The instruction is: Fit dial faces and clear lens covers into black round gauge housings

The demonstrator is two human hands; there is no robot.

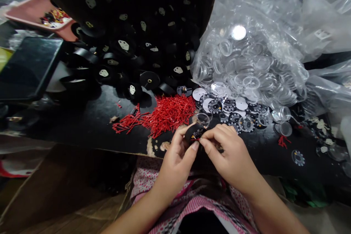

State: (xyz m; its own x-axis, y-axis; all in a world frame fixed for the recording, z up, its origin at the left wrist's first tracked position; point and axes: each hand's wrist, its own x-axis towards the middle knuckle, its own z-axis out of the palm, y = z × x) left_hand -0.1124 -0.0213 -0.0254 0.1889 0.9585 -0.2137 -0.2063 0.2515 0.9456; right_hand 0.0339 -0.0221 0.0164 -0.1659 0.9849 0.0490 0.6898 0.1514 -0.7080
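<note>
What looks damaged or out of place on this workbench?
Pale, ragged patches break the black tabletop near its front edge, beside the left hand, as if the surface had chipped. At right, a few red pieces and a lone printed dial lie apart from the red pile and the dial heap, so they look strayed.

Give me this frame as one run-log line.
left hand: holds black round piece | right hand: at red sliver on piece's face | nearby: red pile, printed discs, clear round pieces
</note>
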